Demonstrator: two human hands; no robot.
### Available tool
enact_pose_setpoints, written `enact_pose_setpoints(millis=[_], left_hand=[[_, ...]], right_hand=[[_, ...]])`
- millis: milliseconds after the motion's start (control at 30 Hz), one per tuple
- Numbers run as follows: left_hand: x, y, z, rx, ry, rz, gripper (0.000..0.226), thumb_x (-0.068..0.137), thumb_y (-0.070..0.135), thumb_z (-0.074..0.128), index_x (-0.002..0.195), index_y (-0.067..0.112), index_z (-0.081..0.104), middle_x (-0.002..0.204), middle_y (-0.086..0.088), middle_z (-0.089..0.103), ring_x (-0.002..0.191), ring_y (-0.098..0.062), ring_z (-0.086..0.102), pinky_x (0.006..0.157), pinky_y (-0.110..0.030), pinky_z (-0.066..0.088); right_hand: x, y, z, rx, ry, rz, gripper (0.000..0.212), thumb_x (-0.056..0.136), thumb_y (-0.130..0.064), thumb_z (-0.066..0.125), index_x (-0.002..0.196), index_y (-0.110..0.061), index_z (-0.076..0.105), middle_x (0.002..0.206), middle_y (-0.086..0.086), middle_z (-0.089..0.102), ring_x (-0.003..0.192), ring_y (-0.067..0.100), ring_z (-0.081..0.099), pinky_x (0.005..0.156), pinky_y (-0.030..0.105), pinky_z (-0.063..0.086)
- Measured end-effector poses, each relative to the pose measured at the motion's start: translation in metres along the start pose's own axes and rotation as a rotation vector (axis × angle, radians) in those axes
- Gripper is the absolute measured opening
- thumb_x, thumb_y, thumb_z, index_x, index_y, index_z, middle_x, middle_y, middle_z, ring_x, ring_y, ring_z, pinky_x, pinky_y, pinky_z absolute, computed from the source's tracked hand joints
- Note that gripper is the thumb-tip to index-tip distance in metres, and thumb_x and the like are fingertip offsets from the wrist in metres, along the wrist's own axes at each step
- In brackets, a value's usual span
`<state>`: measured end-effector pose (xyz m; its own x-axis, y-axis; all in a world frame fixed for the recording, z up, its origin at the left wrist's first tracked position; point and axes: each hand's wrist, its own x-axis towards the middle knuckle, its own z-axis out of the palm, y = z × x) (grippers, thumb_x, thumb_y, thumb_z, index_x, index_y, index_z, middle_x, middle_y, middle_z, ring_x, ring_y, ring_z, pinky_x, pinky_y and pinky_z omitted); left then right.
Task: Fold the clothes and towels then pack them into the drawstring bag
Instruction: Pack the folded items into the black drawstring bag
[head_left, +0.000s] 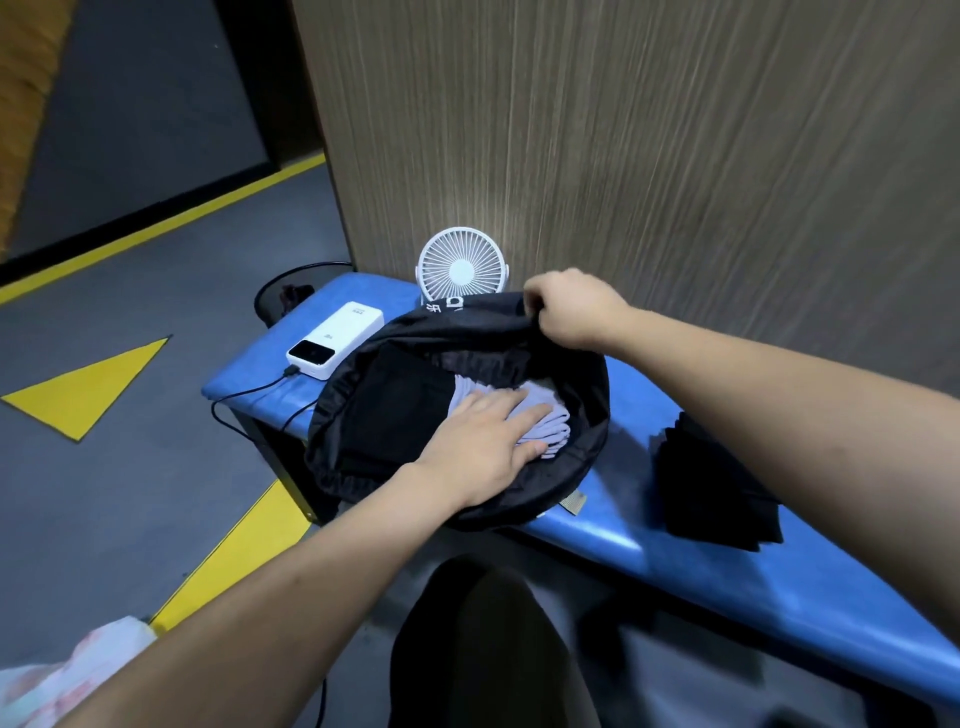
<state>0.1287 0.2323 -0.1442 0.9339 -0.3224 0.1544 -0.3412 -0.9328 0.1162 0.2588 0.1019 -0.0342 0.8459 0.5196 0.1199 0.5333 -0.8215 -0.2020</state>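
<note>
A black drawstring bag (582, 457) lies on a blue padded bench (727, 566), its mouth spread wide and turned up toward the camera. The right hand (571, 309) grips the far rim of the bag, fingers curled over the black fabric and pulling it up and back, just in front of a small white fan (461, 270) that stands at the back of the bench against a wood-grain panel (623, 130).

The left hand (485, 441) reaches in over the near rim and lies flat, fingers straight and together, pressing down on a folded lilac cloth (550, 426) inside the bag. The fingertips point toward the bag's right wall, and the cloth shows beyond and beneath them. Beside the lilac cloth, to its left and also inside the bag, sits a folded black garment (395, 410); the left wrist crosses its near corner.

Outside the bag, to the right on the bench and under the right forearm, lies another folded black piece (717, 483), well apart from both hands. Whether it is a towel or clothing cannot be told.

At the left end of the bench a white power bank (335, 340) rests with a black cable (249, 395) plugged in and trailing off the edge. Behind that end stands a black mesh bin (275, 296). The floor (130, 467) is grey with yellow markings. A pale patterned fabric (62, 680) shows at the lower left corner, blurred.
</note>
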Motion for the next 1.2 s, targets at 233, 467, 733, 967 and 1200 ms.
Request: enact_pose_setpoints(millis=[233, 467, 733, 967, 1200], left_hand=[[-0.008, -0.002, 0.0, -0.009, -0.024, 0.0, 0.061, 0.1, 0.057, 0.028, 0.156, 0.031, 0.028, 0.163, -0.003, 0.023, 0.149, -0.022, 0.018, 0.123, -0.034, 0.007], [-0.017, -0.006, -0.007, 0.035, -0.012, -0.006, 0.068, 0.094, 0.06, 0.018, 0.15, 0.027, 0.039, 0.156, -0.002, 0.036, 0.148, -0.021, 0.024, 0.121, -0.031, 0.015], [-0.039, -0.021, -0.01, 0.161, 0.054, 0.004, 0.065, 0.096, 0.058, 0.025, 0.149, 0.025, 0.044, 0.155, -0.002, 0.042, 0.144, -0.024, 0.038, 0.116, -0.037, 0.031], [-0.033, -0.004, -0.03, 0.014, 0.01, -0.101, 0.077, 0.087, 0.067, 0.009, 0.147, 0.034, 0.043, 0.158, 0.008, 0.035, 0.147, -0.014, 0.026, 0.119, -0.034, 0.013], [0.0, 0.097, -0.041, -0.213, 0.424, 0.086, 0.037, 0.096, 0.041, 0.047, 0.121, 0.018, 0.063, 0.122, 0.003, 0.057, 0.117, -0.02, 0.051, 0.101, -0.034, 0.041]], right_hand=[[-0.01, 0.008, 0.035, -0.328, -0.29, -0.139, 0.031, 0.092, -0.02, 0.05, 0.122, -0.019, 0.053, 0.126, 0.008, 0.051, 0.12, 0.029, 0.05, 0.093, 0.04, 0.039], [-0.029, 0.006, 0.031, -0.205, 0.083, -0.387, 0.042, 0.09, -0.034, 0.048, 0.13, -0.024, 0.057, 0.126, 0.003, 0.053, 0.115, 0.026, 0.05, 0.093, 0.041, 0.041], [-0.051, 0.021, 0.059, -0.286, -0.178, -0.363, 0.061, 0.1, -0.055, 0.037, 0.155, -0.034, 0.023, 0.159, -0.004, 0.029, 0.146, 0.018, 0.023, 0.111, 0.043, 0.027], [-0.055, 0.033, 0.031, 0.0, -0.097, -0.354, 0.06, 0.094, -0.055, 0.042, 0.145, -0.024, 0.046, 0.148, -0.001, 0.049, 0.137, 0.018, 0.043, 0.112, 0.045, 0.034], [-0.134, 0.125, -0.032, 0.121, 0.026, -0.059, 0.057, 0.092, -0.056, 0.05, 0.14, -0.026, 0.05, 0.138, 0.001, 0.055, 0.131, 0.022, 0.048, 0.111, 0.042, 0.035]])
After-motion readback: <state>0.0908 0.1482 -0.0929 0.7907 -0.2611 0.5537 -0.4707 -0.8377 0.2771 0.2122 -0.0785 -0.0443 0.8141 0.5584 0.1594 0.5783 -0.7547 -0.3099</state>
